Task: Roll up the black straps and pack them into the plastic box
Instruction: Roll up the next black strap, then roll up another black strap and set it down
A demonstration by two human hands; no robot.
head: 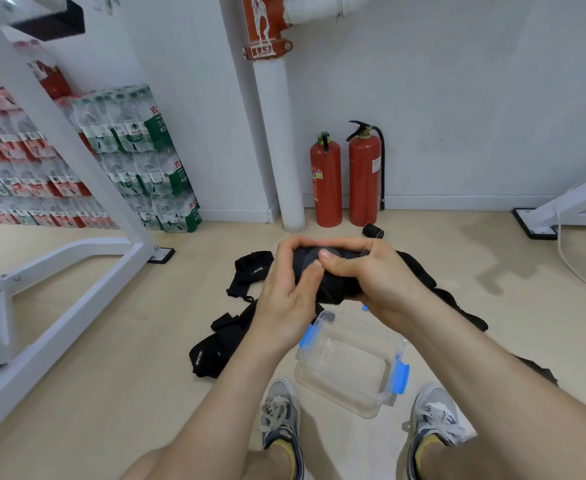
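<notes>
A: Start at your left. The loose black straps (215, 348) lie unrolled on the floor beside your left forearm, just left of the box.

B: Your left hand (284, 292) curls round the left end of the half-rolled strap (329, 289), with the thumb pressed on the coil. Your right hand (367, 271) grips the other end, thumb and forefinger pinching the top turn. You hold the strap in the air, over the far edge of the plastic box (348, 363).

A: That box stands open on the floor between your shoes, its blue clips flipped outward. I see nothing in it.

B: Here is the risk as I judge it. The fabric looks springy, so if either thumb slips before the tail is secured, the coil will likely spring loose.

A: A fat, slack roll may also crowd out the others. Wind it tight before you lower it.

B: What looks like a finished roll (373, 231) lies at the far edge of the floor by the fire extinguishers (362, 178), well apart from the box. It's easy to leave behind.

A: Furthest right, the trailing strap (457, 306) runs behind your right forearm. I cannot tell whether it joins the one you hold. If it does, a pull could drag it against the light box and tip it.
</notes>
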